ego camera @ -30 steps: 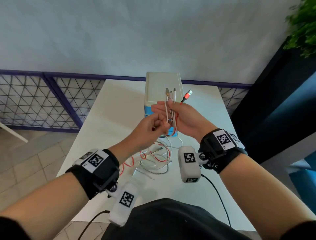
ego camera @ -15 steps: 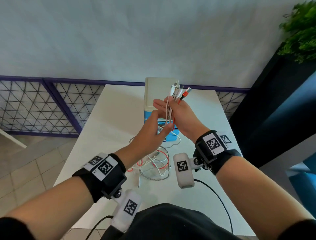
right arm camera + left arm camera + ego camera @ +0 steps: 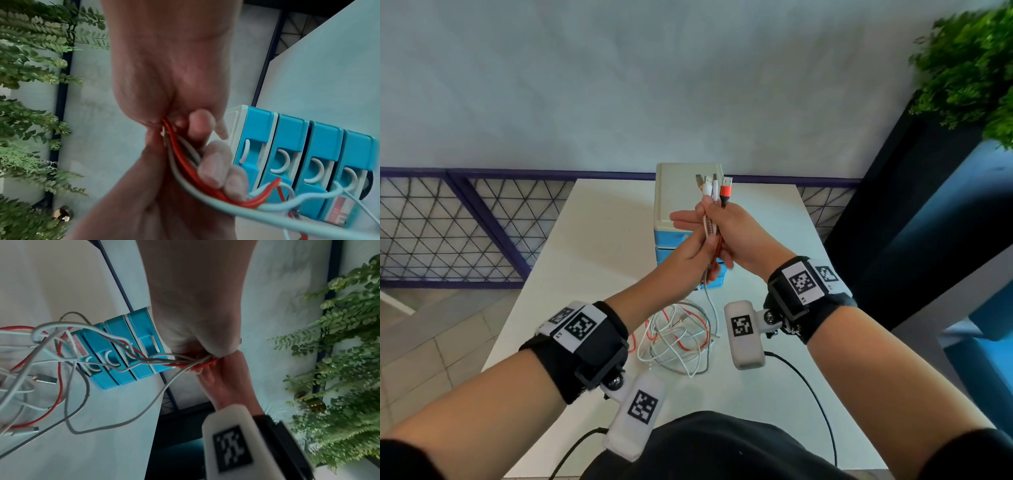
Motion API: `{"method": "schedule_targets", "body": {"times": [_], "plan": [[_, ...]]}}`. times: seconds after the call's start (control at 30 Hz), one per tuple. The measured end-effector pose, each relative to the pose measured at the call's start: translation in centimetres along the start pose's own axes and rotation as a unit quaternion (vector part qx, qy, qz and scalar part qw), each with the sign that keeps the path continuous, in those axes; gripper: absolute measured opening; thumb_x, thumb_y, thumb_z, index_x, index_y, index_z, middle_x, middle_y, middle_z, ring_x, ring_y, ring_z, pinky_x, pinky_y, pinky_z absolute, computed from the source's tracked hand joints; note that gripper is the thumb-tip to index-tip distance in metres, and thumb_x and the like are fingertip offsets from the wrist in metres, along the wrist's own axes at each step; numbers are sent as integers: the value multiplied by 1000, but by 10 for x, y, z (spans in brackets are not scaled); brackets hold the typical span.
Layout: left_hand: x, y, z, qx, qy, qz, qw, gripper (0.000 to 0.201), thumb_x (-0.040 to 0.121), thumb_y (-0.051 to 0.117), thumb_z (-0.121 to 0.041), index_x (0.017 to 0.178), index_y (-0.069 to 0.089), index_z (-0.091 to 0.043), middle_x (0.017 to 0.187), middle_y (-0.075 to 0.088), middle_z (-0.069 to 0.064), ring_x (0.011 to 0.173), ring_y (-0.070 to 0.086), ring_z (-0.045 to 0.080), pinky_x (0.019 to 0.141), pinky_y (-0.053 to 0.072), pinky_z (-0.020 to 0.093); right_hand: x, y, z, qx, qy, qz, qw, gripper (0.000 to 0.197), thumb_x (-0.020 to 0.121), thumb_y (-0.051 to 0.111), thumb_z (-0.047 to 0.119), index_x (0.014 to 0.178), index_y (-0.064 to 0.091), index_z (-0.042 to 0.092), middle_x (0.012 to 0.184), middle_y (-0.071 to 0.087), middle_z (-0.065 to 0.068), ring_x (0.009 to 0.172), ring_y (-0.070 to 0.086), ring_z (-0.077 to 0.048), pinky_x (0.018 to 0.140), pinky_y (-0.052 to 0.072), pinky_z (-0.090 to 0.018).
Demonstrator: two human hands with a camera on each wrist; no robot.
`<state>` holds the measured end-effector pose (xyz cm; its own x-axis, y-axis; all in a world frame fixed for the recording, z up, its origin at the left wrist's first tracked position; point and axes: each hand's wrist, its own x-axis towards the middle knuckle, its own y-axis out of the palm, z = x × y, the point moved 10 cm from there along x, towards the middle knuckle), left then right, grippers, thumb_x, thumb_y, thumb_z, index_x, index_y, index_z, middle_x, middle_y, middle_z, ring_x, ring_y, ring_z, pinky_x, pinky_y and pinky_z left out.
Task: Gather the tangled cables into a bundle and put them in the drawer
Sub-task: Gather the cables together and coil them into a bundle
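Against the frame half a second earlier, the left hand point(image 3: 690, 255) has slid closer along the cables point(image 3: 710, 219) and now overlaps the right hand point(image 3: 736, 236); the plug ends point(image 3: 714, 186) stand more upright and fanned, and the whole pair of hands sits slightly higher against the drawer unit point(image 3: 681, 202). Right hand: fingers curled round the cable bunch just below the plugs, gripping it. Left hand: fingers and thumb closed on the same strands directly beneath, gripping too; the right wrist view shows its fingertips point(image 3: 213, 164) pressed on red and white strands. The bunch is held in the air in front of the unit, above the table's point(image 3: 599, 240) middle. The rest of the cables hang down and lie as a loose tangle point(image 3: 678, 339) on the table toward the near edge, between the two wrists. The drawer unit stands at the far edge, centred; its blue drawers point(image 3: 304, 155) all appear pushed in, and some strands drape across their fronts in the left wrist view. Open table surface lies left and right of the tangle up to both side edges. A plant point(image 3: 972, 68) stands beyond the right edge, and a purple railing point(image 3: 465, 212) runs behind the far and left edges, well apart from the hands.
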<state>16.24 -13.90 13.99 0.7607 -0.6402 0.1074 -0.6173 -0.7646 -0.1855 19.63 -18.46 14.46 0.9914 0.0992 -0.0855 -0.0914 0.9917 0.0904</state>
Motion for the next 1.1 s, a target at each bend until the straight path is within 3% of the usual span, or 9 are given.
{"method": "schedule_targets", "body": {"times": [0.1,0.2,0.37,0.53,0.63,0.7,0.8,0.97,1.1], "plan": [[2,0,1,42,-26,45,998,36,102,27,-27,84,51,-7,61,53,2,53,48,6,61,44,18,-2,-3,2,24,-28,-18,999,33,105,26,33,82,40,13,114,70,-16,106,68,-23,97,50,-38],[3,-4,12,145,-33,95,984,41,101,32,-35,76,55,-12,64,59,6,67,56,16,77,48,34,-4,-6,9,65,-66,-57,994,33,105,25,31,79,36,15,97,74,-18,93,72,-29,88,54,-36],[-2,-12,20,265,-32,118,956,43,100,34,-36,67,53,-16,66,60,-3,72,61,17,64,43,17,-8,-20,12,182,-107,-143,967,31,105,28,29,81,40,13,53,62,-2,47,62,-19,62,58,-37],[-12,-22,44,146,-86,129,977,43,95,39,-42,71,50,-9,52,50,-2,52,54,13,62,43,20,-8,-43,22,278,-104,-189,936,32,105,30,30,77,41,18,45,31,7,34,24,-6,34,22,-15],[-21,-30,63,4,-137,124,983,40,95,36,-42,71,47,-12,54,38,-4,50,48,12,86,49,40,-8,-60,29,292,-98,-199,930,32,104,32,30,76,42,18,46,30,7,34,23,-5,34,16,-14],[-22,-31,68,-65,-168,124,976,37,98,34,-38,74,48,-13,57,39,-5,53,43,11,94,44,40,-9,-66,27,287,-94,-199,932,32,104,32,28,75,43,18,47,30,7,35,22,-5,34,16,-14],[-21,-33,64,-94,-171,118,974,33,97,36,-34,76,53,-15,68,50,-4,74,52,17,83,46,21,-12,-73,27,279,-90,-209,933,33,104,32,28,75,43,18,48,29,7,36,21,-6,34,15,-15],[-22,-31,72,-104,-202,147,963,28,88,47,-36,89,56,-10,99,70,7,116,61,18,103,37,25,-16,-88,27,262,-99,-253,926,31,103,33,30,77,42,18,49,31,7,36,23,-6,34,16,-17],[-22,-31,72,-151,-197,121,961,21,88,49,-30,86,57,-11,59,52,-5,73,68,17,89,48,28,-15,-94,24,258,-96,-267,924,30,103,33,29,77,42,18,49,32,7,36,23,-6,34,17,-17]]}}
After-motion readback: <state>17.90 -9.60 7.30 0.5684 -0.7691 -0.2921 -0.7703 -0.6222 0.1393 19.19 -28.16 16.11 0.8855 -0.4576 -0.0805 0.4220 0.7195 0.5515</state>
